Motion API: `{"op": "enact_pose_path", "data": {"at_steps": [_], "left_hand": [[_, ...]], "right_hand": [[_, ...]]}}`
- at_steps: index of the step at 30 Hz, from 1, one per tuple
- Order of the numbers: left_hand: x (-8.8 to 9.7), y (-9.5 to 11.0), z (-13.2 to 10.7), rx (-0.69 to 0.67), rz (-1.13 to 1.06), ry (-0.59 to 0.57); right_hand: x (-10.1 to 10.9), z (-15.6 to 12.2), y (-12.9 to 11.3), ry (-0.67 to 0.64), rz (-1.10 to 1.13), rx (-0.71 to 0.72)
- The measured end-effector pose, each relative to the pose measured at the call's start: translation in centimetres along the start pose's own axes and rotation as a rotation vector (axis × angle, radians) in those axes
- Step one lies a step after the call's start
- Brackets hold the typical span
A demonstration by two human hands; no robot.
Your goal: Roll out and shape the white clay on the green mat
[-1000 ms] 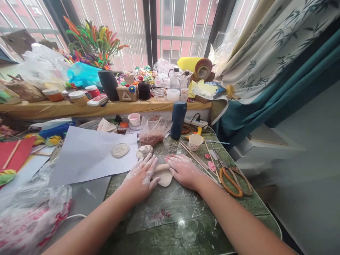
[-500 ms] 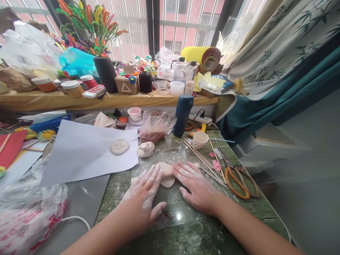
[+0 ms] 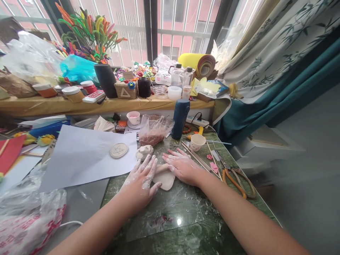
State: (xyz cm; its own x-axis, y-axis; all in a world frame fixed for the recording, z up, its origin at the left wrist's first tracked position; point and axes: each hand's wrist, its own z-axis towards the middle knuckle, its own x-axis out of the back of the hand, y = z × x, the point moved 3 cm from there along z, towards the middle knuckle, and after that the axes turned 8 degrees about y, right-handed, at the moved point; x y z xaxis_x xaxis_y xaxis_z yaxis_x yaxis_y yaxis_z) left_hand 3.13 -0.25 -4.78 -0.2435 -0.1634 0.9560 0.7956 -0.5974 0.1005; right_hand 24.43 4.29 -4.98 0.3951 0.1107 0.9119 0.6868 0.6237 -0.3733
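Both hands are dusted with white powder and lie palm down on a short pale rolling pin [image 3: 160, 168], fingers stretched out. My left hand [image 3: 143, 177] covers the pin's left end; my right hand [image 3: 183, 165] covers its right end. Under and in front of the pin lies a flat, off-white clay slab [image 3: 165, 180], on a clear sheet [image 3: 180, 209] over the green table. A lump of clay [image 3: 145, 152] sits just beyond my left fingertips. To the left, a round clay disc with a star [image 3: 118, 150] rests on white paper [image 3: 85, 156].
Right of my hands are thin sticks [image 3: 196, 156], a paper cup [image 3: 198, 142] and orange-handled scissors [image 3: 239, 182]. Behind stand a dark blue cylinder [image 3: 180, 118] and a plastic bag of brownish material [image 3: 154, 131]. A crowded window ledge [image 3: 106, 106] runs across the back.
Both hands have slid forward over the slab, away from me, with the rolling pin under them. More of the slab's near part shows. The camera view has shifted slightly.
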Motion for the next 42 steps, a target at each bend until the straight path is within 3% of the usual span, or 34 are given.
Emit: {"op": "enact_pose_path", "data": {"at_steps": [4, 10, 27, 42], "left_hand": [[-0.2, -0.2, 0.4, -0.003, 0.015, 0.027], [0.1, -0.5, 1.0, 0.061, 0.012, -0.051], [1.4, 2.9, -3.2, -0.064, -0.077, -0.133], [1.1, 5.0, -6.3, -0.150, -0.053, -0.045]], "right_hand": [[-0.2, 1.5, 0.6, -0.008, -0.029, -0.009], [-0.4, 2.4, 0.4, -0.009, -0.092, -0.068], [-1.3, -6.2, -3.2, 0.053, -0.025, -0.116], [-2.1, -9.8, -5.5, 0.147, -0.140, -0.107]]}}
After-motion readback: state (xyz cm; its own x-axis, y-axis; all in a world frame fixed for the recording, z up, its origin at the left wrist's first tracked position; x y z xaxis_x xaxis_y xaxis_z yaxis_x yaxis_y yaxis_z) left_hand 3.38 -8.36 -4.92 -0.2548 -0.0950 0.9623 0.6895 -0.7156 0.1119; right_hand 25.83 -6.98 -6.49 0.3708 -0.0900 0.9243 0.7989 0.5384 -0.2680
